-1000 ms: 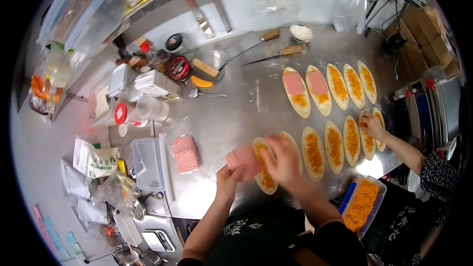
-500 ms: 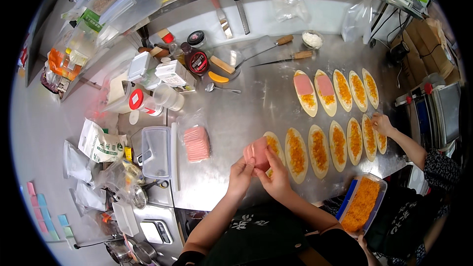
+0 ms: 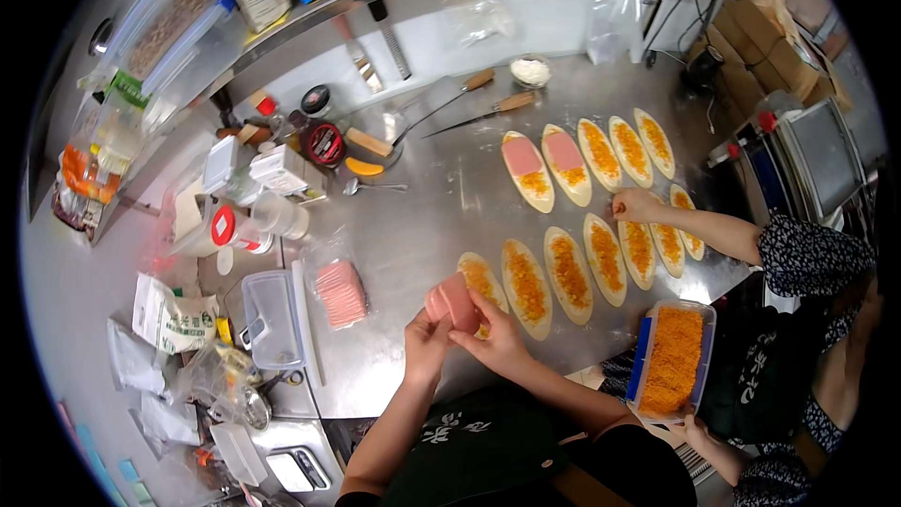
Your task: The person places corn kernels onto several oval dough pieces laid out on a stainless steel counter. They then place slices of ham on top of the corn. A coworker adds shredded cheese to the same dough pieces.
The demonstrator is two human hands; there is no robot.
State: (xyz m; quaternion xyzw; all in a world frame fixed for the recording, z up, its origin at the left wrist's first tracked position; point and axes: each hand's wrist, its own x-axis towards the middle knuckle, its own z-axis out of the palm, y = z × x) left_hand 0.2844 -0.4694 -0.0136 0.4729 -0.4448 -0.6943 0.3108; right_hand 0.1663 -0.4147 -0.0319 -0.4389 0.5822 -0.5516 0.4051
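Observation:
My left hand [image 3: 427, 342] and my right hand [image 3: 492, 338] meet in front of me, fingers closed round a few pink ham slices [image 3: 452, 302], which bend slightly. Just beyond them lies an oval dough piece [image 3: 489, 289] topped with orange shreds, partly hidden by my right hand. It belongs to a near row of several such ovals [image 3: 526, 293]. Two pieces in the far row carry a ham slice, one on the left oval [image 3: 521, 156] and one on its neighbour [image 3: 563, 151]. A stack of ham slices [image 3: 339, 292] rests on clear plastic left of my hands.
At right, a co-worker's hand [image 3: 638, 206] hovers near the near row; their other hand holds a tub of orange shreds [image 3: 673, 357]. Long knives [image 3: 488, 115] and a bowl of white stuff [image 3: 531, 71] lie behind. Bottles, tubs and a lidded box [image 3: 273, 321] crowd the left.
The whole view has shifted, so the table appears further left. The co-worker's hand has moved left from the row's right end. My hands still hold the ham, its slices turned slightly.

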